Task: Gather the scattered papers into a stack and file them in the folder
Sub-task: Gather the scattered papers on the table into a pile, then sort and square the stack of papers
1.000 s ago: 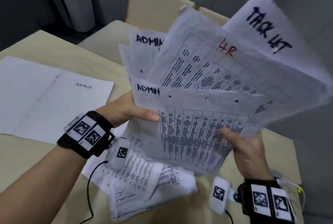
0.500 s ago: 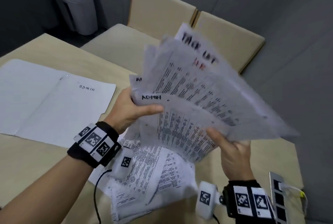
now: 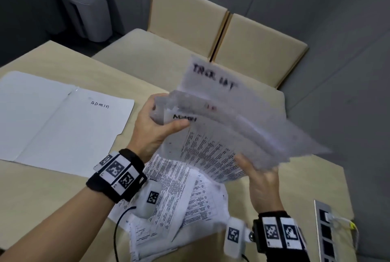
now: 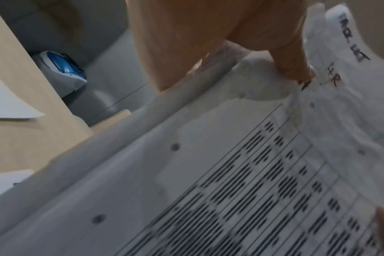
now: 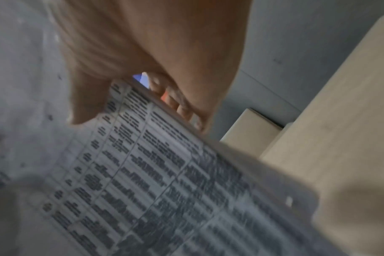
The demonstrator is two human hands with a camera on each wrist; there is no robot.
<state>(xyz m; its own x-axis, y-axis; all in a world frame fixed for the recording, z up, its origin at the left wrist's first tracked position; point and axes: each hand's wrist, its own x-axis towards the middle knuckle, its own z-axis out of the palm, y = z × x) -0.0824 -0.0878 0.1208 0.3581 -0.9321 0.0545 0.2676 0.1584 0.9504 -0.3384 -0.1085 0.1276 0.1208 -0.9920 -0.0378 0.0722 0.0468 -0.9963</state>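
Desk (image 3: 42,198): pale wood-grain top, taking up the lower frame of the head view. An open white folder (image 3: 63,131) marked "ADMIN" is lying flat on its left half. More printed sheets (image 3: 179,198) are lying loose and overlapping on the desk near the front edge, below the hands.

The left hand (image 3: 152,131) is gripping the near corner of a fanned bundle of papers (image 3: 221,135), thumb on top, fingers underneath. The right hand (image 3: 261,183) is pinching the bundle's lower edge, thumb over the print, fingers curled behind. The bundle is being held in the air above the desk, tilted and blurred; handwritten headings are showing on the uneven top edges.

Room: two beige cushioned chairs (image 3: 232,40) are standing side by side beyond the desk's far edge. A grey bin with a blue lid (image 3: 84,6) is standing on the floor at far left, against grey walls. A socket strip (image 3: 325,234) with a cable plugged in is sitting at the desk's right edge.
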